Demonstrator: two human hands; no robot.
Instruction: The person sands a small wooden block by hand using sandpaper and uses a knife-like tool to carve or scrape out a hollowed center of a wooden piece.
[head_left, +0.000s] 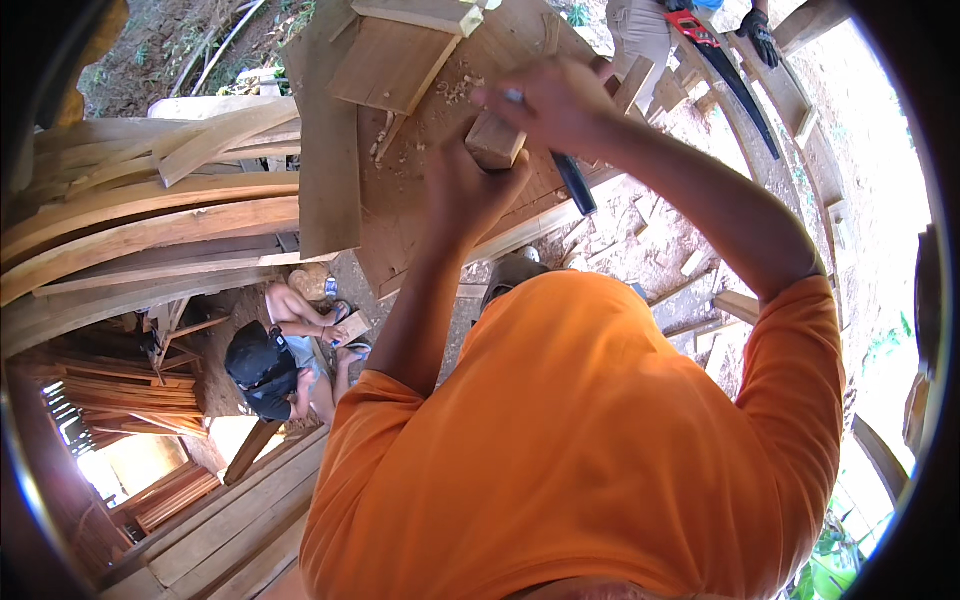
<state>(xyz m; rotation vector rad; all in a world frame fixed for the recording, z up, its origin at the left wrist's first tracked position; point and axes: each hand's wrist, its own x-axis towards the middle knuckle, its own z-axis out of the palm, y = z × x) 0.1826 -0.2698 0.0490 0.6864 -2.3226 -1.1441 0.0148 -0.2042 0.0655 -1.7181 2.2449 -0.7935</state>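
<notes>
My left hand (465, 190) is wrapped round a squared wooden block (495, 140), its end facing me, over the brown wooden worktop (410, 210). Just above and to the right of the block is my right hand (560, 105), smeared by motion, its fingers curled. A small pale bluish bit shows at those fingers, too little to name what they hold. Below my right wrist a black bar-like handle (573, 185) juts over the worktop's near edge; its other end is hidden. Wood shavings (460, 90) lie beyond the block.
A wooden box-like piece (395, 70) and a flat board (330, 150) sit on the worktop's left. Long planks (150, 230) are stacked at left. A person in a black cap (262, 360) sits below left. Another person's gloved hand (760, 40) is near a red-handled saw (725, 70).
</notes>
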